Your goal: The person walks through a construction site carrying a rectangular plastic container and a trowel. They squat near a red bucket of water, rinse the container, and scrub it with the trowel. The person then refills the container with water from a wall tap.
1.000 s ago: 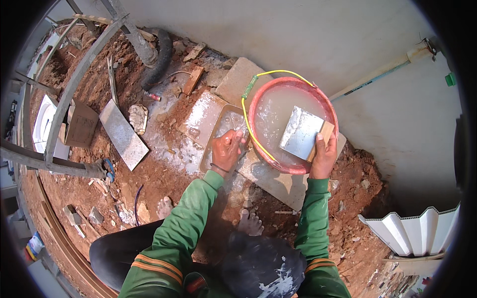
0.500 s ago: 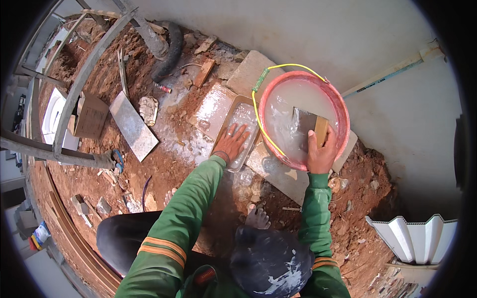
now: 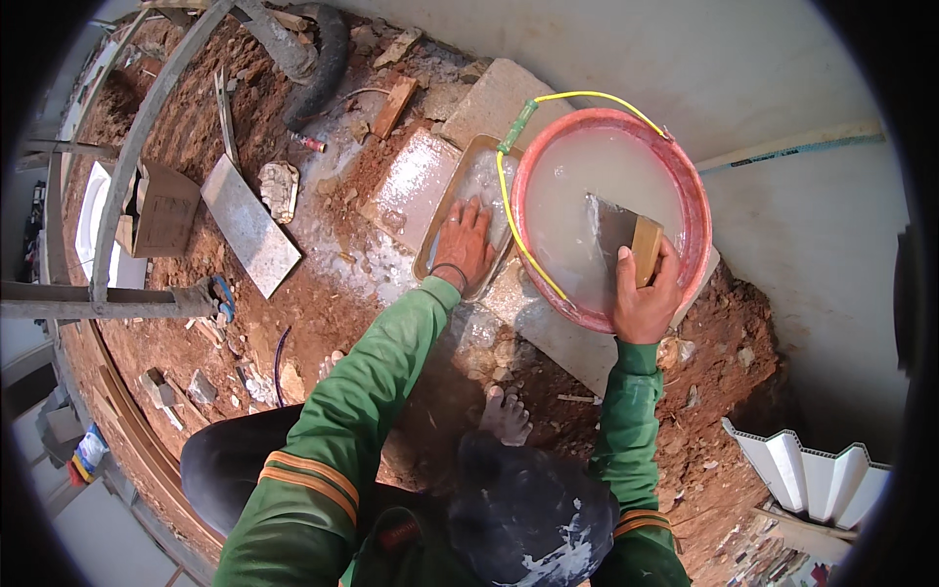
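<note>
Scraper: wood-handled steel scraper [image 3: 626, 235] sits inside the bucket mouth, just off centre toward 4 o'clock; blade points to 10 o'clock.
Change: blade face was bright and turned up a second ago, now tilted and dark; left hand has gone from curled at the tray to flat inside it.
Meaning: probably blade getting wet while left hand works the tray.
Right hand: [image 3: 646, 303] at the scraper's 5 o'clock, thumb and fingers pinching the wooden handle.
Left hand: [image 3: 465, 243] at the scraper's 9 o'clock, well apart from it; palm down, fingers extended, slightly spread, pointing to 12; grips nothing visible.
Bucket: red plastic, yellow bail with green grip [image 3: 698, 210]; cloudy water [image 3: 631, 161] around the blade, dip depth can't tell.
Tray: shallow rectangular tray [image 3: 473, 149], bucket's 9 o'clock, wet inside.
Slab: wet flat slab [image 3: 416, 186], tray's 10 o'clock.
Foot: bare foot [image 3: 506, 416], bucket's 7 o'clock.
</note>
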`<act>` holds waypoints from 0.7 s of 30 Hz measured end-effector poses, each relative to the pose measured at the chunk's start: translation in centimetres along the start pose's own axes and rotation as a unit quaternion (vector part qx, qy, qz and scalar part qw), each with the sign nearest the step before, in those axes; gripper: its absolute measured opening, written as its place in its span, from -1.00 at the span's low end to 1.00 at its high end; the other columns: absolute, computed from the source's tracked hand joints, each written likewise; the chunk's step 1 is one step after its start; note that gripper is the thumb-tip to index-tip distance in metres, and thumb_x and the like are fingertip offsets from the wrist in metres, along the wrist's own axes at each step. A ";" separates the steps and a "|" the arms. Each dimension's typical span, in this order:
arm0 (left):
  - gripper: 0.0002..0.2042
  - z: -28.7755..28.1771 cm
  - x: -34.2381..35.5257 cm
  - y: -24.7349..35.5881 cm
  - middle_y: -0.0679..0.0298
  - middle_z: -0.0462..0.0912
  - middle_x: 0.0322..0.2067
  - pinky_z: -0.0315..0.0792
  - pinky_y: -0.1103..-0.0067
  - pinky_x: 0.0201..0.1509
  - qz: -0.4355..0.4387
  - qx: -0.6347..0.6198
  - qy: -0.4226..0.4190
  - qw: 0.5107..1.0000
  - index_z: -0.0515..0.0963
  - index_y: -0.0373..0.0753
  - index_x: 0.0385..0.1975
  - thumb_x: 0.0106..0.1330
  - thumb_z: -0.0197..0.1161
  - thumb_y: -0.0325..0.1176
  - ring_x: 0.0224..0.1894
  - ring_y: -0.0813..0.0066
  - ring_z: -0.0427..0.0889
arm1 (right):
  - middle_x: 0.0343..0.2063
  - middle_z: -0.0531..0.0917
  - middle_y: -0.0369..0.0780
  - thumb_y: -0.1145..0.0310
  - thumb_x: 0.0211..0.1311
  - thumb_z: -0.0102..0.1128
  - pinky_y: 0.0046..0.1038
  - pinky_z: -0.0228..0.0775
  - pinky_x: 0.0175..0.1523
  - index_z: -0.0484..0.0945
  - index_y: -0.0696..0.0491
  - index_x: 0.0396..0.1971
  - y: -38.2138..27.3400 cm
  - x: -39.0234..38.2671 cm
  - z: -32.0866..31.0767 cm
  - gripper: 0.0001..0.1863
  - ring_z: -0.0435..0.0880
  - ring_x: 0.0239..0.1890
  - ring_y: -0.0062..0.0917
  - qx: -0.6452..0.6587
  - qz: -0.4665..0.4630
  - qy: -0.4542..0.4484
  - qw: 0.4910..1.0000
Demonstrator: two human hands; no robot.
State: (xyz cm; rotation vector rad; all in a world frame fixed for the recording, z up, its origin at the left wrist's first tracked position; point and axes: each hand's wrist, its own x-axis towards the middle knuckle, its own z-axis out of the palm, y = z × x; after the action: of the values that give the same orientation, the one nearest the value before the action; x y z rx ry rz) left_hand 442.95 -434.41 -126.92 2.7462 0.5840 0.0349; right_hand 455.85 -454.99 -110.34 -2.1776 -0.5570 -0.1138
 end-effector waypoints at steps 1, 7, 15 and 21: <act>-0.36 0.0 -1.4 -0.2 0.04 0.13 0.33 0.15 0.18 0.39 -0.013 -0.006 -0.022 1.000 0.29 -0.29 0.24 0.12 0.30 -0.31 0.34 -0.06 0.14 | -0.22 0.64 -0.05 0.35 0.19 0.27 -0.27 0.48 -0.15 0.45 0.15 0.02 -0.4 0.1 -0.1 -0.58 0.67 -0.26 -0.20 0.000 0.007 -0.006 1.000; -0.50 -4.9 2.8 1.6 0.12 0.33 0.18 0.36 0.21 0.18 -0.018 -0.008 -0.120 0.993 0.41 -0.23 0.14 0.16 0.26 -0.34 0.18 0.10 0.35 | -0.18 0.63 -0.05 0.35 0.19 0.28 -0.28 0.48 -0.12 0.45 0.16 0.02 -0.2 -0.1 -0.4 -0.58 0.66 -0.21 -0.21 -0.002 0.012 -0.006 1.000; -0.66 -3.6 4.0 2.1 0.31 0.41 0.17 0.35 0.29 0.15 -0.073 0.016 -0.036 0.997 0.50 -0.10 0.08 0.33 0.01 -0.37 0.16 0.22 0.40 | -0.19 0.63 -0.04 0.35 0.19 0.30 -0.28 0.47 -0.09 0.45 0.18 0.01 0.5 -0.1 0.1 -0.57 0.67 -0.21 -0.22 -0.007 0.002 0.006 1.000; -0.68 -1.4 -7.0 -1.5 0.23 0.56 0.03 0.33 0.33 0.20 0.019 0.087 -0.103 0.991 0.57 -0.12 -0.02 0.30 0.09 -0.17 0.06 0.25 0.52 | -0.32 0.67 -0.10 0.35 0.17 0.34 -0.34 0.49 -0.13 0.48 0.18 -0.02 -0.2 0.0 0.2 -0.58 0.68 -0.30 -0.33 0.007 0.006 0.041 0.999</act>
State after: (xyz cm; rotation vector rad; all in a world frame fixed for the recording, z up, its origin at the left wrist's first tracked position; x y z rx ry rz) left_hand 435.82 -435.44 -125.73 2.8804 0.5003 -0.3002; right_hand 455.76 -454.71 -110.24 -2.1513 -0.4960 -0.1913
